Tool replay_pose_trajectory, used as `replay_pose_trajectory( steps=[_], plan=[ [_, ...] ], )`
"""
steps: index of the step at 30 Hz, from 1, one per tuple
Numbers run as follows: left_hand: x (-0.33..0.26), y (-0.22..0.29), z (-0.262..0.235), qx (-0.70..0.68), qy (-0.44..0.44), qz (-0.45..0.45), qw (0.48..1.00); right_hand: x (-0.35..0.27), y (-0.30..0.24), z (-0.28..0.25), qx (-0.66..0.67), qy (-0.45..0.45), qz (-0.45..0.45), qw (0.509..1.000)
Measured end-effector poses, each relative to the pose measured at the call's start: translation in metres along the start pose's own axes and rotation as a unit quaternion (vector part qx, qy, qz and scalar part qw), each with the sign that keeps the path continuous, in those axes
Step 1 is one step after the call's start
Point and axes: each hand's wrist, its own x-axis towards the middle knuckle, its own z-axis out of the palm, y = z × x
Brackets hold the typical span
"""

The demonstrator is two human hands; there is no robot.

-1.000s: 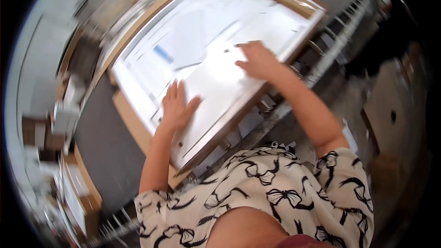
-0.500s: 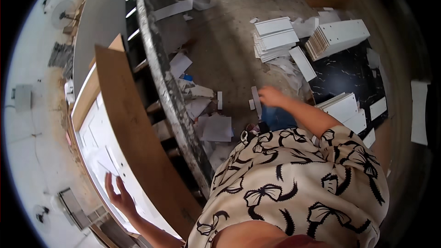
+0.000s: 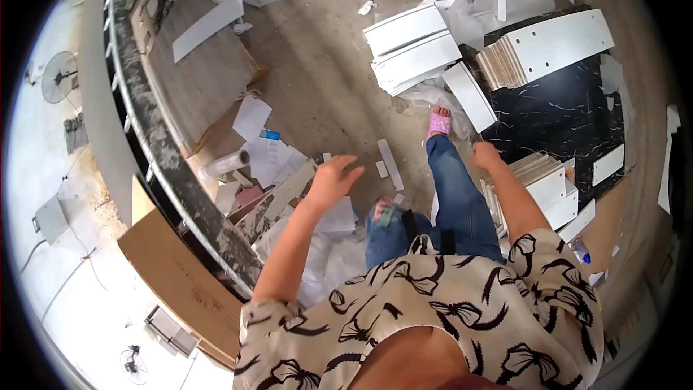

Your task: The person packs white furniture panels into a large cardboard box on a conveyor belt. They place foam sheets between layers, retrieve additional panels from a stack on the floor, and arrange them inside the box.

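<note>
My left hand (image 3: 335, 182) hangs in the air over the floor scraps, fingers apart and holding nothing. My right hand (image 3: 486, 154) is by my right leg, its fingers curled in, with nothing visible in them. Just beyond it lies a single white panel (image 3: 471, 97), near a neat pile of white boards (image 3: 415, 43). Close to my right forearm stands a stack of white panels (image 3: 543, 178) on a black marble-patterned sheet (image 3: 541, 119). Another stack of drilled white panels (image 3: 559, 47) sits at the sheet's far side. My right foot wears a pink slipper (image 3: 439, 123).
A metal-edged conveyor frame (image 3: 171, 191) runs along the left, with an open cardboard box (image 3: 180, 274) on it. Paper sheets (image 3: 253, 117), a plastic film roll (image 3: 225, 165) and offcuts litter the floor beside it. Narrow white strips (image 3: 390, 165) lie ahead of me.
I have turned away from the box on the conveyor and stepped forward. My left hand has left the box and swung over the floor; my right hand now sits nearer the white panels.
</note>
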Motion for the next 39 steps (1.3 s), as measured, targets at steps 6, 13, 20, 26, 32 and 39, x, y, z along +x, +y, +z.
replay_pose_trajectory(
  steps=[6, 13, 20, 26, 32, 39],
  plan=[
    [0.210, -0.119, 0.108, 0.158, -0.063, -0.073, 0.983, 0.172, 0.008, -0.073, 0.061, 0.097, -0.050, 0.992],
    [0.352, -0.181, 0.210, -0.051, 0.104, -0.238, 0.964, 0.340, -0.017, -0.085, 0.072, 0.169, 0.012, 0.983],
    [0.384, -0.153, 0.261, -0.188, 0.142, -0.382, 0.893, 0.353, 0.021, -0.046, 0.016, 0.230, 0.059, 0.971],
    [0.365, -0.200, 0.240, -0.279, 0.163, -0.363, 0.874, 0.334, 0.009, -0.057, 0.128, 0.112, 0.087, 0.981],
    [0.404, -0.182, 0.200, -0.374, 0.212, -0.275, 0.860, 0.385, -0.013, -0.120, 0.079, 0.203, 0.044, 0.975],
    [0.465, -0.194, 0.178, -0.479, 0.201, -0.268, 0.811, 0.443, -0.016, -0.123, 0.149, 0.196, 0.062, 0.967]
  ],
)
